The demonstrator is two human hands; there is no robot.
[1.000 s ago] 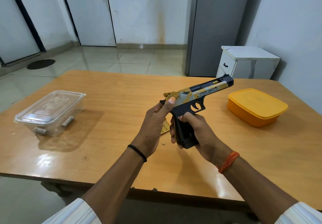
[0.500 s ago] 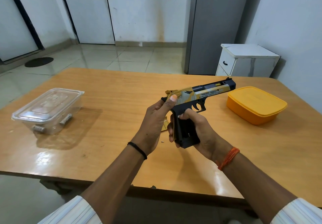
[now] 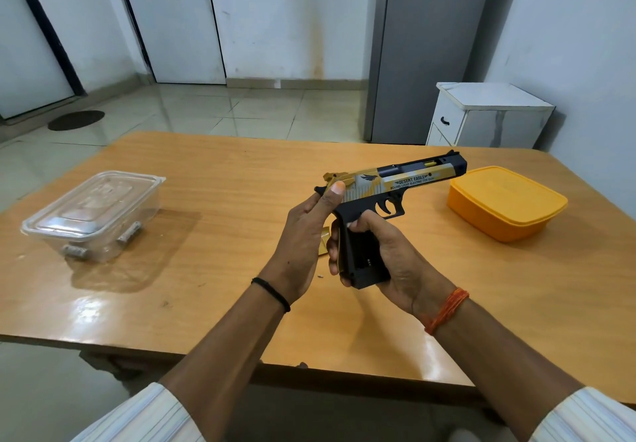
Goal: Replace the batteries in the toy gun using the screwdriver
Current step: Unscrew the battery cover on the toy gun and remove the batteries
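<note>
Toy gun (image 3: pixel 395 188): held up over the middle of the wooden table (image 3: pixel 213 200), muzzle pointing toward the orange lidded box (image 3: pixel 506 204), grip downward.
Left hand (image 3: pixel 306 235): fingers wrapped around the rear of the slide, thumb pressed on its gold side.
Right hand (image 3: pixel 385 256): fingers curled round the black grip, clamped on it from below.
Loose parts: a gold piece (image 3: pixel 325 240) lies on the table just behind the grip, and a tiny speck, perhaps a screw (image 3: pixel 320 277), sits beside the left wrist.
Screwdriver: not visible from here.
Clear container (image 3: pixel 93 214): well to the left of the gun, with small items, possibly batteries, inside.
Risk: the speck could roll off or be brushed away by a forearm; tilting the open grip may spill cells; the gun could slip if either hold loosens.
</note>
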